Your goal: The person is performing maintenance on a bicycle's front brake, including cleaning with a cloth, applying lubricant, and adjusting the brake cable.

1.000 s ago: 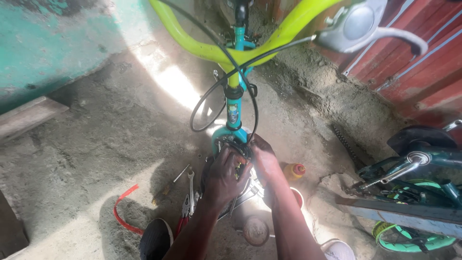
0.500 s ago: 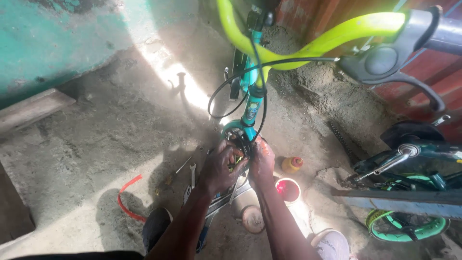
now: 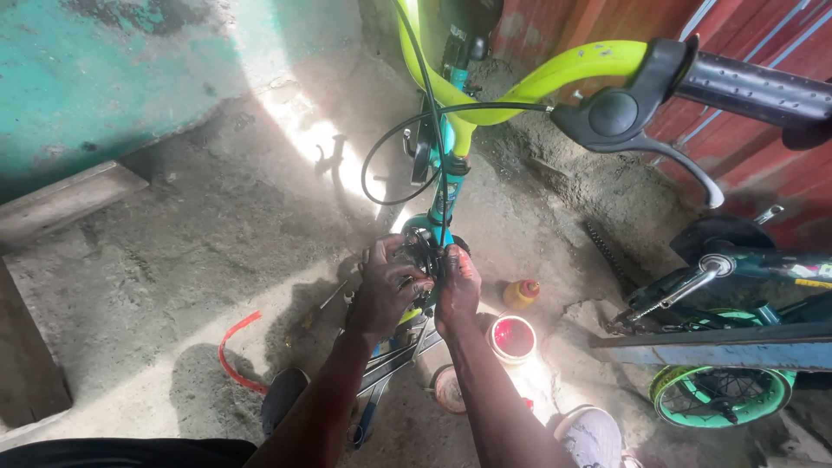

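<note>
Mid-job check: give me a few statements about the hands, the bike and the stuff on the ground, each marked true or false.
1. Both hands are on the hub at the bottom of the teal frame. True: the left hand and right hand grip the hub from either side.
2. The handlebar is red. False: the handlebar is lime green with a black grip.
3. A small yellow bottle stands right of the hands. True: the bottle stands on the ground there.
4. The red tub sits left of the left hand. False: the tub is below the bottle, right of the right forearm.
5. A red strip lies on the ground to the left. True: the strip curves there.
</note>
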